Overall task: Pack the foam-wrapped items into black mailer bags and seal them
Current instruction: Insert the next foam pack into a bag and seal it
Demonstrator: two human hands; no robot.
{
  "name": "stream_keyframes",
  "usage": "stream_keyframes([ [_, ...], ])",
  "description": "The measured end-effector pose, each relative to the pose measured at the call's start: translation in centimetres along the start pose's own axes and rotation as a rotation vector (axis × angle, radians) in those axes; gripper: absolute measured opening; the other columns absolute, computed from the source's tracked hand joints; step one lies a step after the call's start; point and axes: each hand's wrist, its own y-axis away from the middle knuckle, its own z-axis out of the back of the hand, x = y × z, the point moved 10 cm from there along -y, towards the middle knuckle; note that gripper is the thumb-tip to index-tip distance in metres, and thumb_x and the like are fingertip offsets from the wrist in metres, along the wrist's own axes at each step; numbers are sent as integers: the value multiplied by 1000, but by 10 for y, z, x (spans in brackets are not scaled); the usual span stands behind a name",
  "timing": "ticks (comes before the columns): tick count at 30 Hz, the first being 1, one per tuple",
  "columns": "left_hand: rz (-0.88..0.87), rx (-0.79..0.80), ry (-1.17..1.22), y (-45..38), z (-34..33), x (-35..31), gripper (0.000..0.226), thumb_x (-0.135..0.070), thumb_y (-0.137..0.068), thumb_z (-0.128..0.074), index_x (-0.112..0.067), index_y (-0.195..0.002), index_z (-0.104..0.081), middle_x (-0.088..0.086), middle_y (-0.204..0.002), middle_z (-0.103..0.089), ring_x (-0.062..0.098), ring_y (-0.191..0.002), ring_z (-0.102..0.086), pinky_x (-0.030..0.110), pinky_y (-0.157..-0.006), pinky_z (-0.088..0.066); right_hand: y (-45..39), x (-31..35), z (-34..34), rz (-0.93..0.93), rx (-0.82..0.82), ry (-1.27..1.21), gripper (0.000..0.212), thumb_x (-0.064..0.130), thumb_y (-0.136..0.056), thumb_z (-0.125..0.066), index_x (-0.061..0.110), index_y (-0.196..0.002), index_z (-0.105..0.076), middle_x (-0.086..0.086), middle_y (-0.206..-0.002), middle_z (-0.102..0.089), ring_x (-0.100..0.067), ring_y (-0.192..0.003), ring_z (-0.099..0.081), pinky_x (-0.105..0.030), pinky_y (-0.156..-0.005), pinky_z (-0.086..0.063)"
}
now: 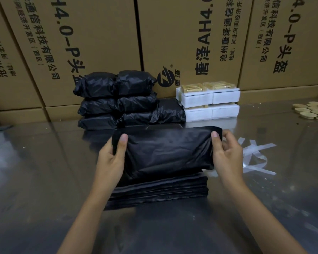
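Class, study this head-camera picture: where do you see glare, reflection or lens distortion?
Head view: the shiny table mirrors the cardboard boxes and shows pale glare patches; the wide lens bends the box edges outward; the black mailer bag, gripped by the left hand and right hand, loses detail in darkness.

The mailer bag [165, 149] hides its contents; the cartons [191, 33] are cropped at the top edge.
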Motion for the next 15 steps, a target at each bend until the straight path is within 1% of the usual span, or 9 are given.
stream_keyframes([
  [2,-29,-27,12,-2,4,-5,28,-59,-94,-46,-38,-97,-65,-5,-92,-67,2,-85,-62,16,-74,-49,-2,8,0,56,-15,45,24,24,-103,-51,10,-85,-55,-5,-65,-52,-8,-56,-45,-20,-51,-34],
  [4,-28,-73,17,-5,9,-4,38,-61,-95,-45,-31,-109,-63,-3,-101,-69,0,-93,-62,18,-81,-50,-8,15,-3,94,-11,114,25,26,-103,-52,10,-85,-55,-10,-64,-53,-13,-54,-43,-25,-49,-32],
  [6,-53,-146,-105,-14,12,-4,37,-54,-99,-44,-20,-96,-60,2,-85,-64,1,-77,-59,20,-67,-48,-23,14,-13,101,25,279,24,26,-102,-54,11,-83,-57,-6,-64,-57,-16,-57,-48,-28,-51,-34],
  [7,-45,-171,-224,-20,13,0,35,-48,-101,-43,-17,-92,-58,2,-81,-62,5,-74,-58,26,-64,-46,-31,7,-21,74,66,401,23,25,-101,-54,10,-83,-57,-3,-63,-57,-17,-58,-50,-30,-51,-34],
  [8,-6,-168,-368,-27,11,9,34,-42,-103,-43,-13,-94,-58,3,-83,-62,13,-78,-59,34,-66,-44,-39,-5,-30,26,124,537,22,24,-101,-54,10,-85,-58,-2,-64,-56,-19,-61,-52,-31,-53,-34],
  [10,165,-71,-643,-39,1,45,34,-36,-104,-42,-8,-112,-60,15,-104,-65,36,-100,-59,44,-78,-46,-48,-37,-45,-101,261,765,19,24,-100,-53,8,-91,-59,-6,-77,-61,-28,-76,-57,-34,-62,-40],
  [12,307,80,-794,-37,-19,80,36,-34,-104,-43,-10,-127,-57,22,-122,-62,43,-113,-56,44,-88,-46,-51,-66,-54,-227,365,790,21,24,-101,-52,5,-97,-61,-13,-97,-67,-34,-98,-60,-36,-80,-46],
  [13,314,132,-847,-34,-30,89,34,-34,-104,-42,-13,-125,-57,21,-122,-63,42,-111,-57,42,-85,-46,-52,-76,-56,-268,386,760,22,24,-101,-52,4,-98,-63,-14,-103,-67,-34,-103,-60,-36,-84,-45],
  [15,259,167,-966,-29,-46,93,31,-36,-105,-37,-16,-120,-56,17,-113,-66,39,-103,-61,38,-72,-42,-52,-84,-58,-300,390,683,21,23,-100,-53,6,-94,-63,-12,-101,-68,-31,-105,-61,-32,-82,-43],
])
